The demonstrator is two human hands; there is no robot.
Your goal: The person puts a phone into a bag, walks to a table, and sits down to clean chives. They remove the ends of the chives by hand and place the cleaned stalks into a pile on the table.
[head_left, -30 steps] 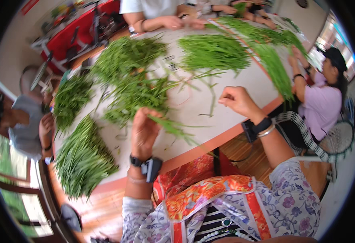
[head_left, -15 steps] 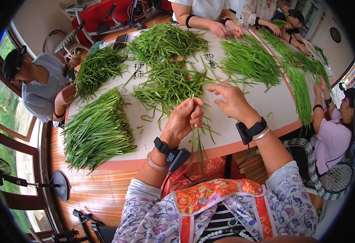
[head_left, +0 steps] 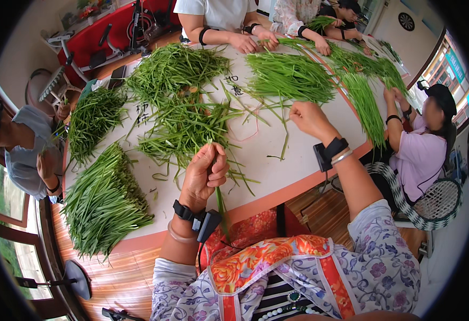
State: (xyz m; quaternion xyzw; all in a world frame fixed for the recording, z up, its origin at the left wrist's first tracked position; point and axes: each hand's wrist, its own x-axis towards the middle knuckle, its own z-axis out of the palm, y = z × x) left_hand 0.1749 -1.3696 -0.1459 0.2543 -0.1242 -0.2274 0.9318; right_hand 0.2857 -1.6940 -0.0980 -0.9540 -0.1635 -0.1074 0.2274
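My left hand (head_left: 204,172) is closed around a few garlic chives; their green leaves (head_left: 221,200) hang below the fist towards my apron. The pale ends poke out at the pinched thumb and forefinger. Off to the right, my right hand (head_left: 313,122) is raised over the table with its fingers curled together; what they hold, if anything, I cannot make out. Thin green strands (head_left: 285,138) lie just left of it. A loose, tangled heap of chives (head_left: 183,125) lies beyond my left hand. Nearer on the left, a thick bundle of chives (head_left: 103,203) lies lined up.
More chives lie in a far heap (head_left: 178,67), a left heap (head_left: 92,120), a straight bundle (head_left: 290,77) and along the right side (head_left: 363,104). A pink loop of string (head_left: 243,136) rests on the white table (head_left: 266,171). Several people work around it.
My right hand has moved right, away from my left, and its fingers have closed. My left hand still grips chives. The view has turned, shifting the table left.
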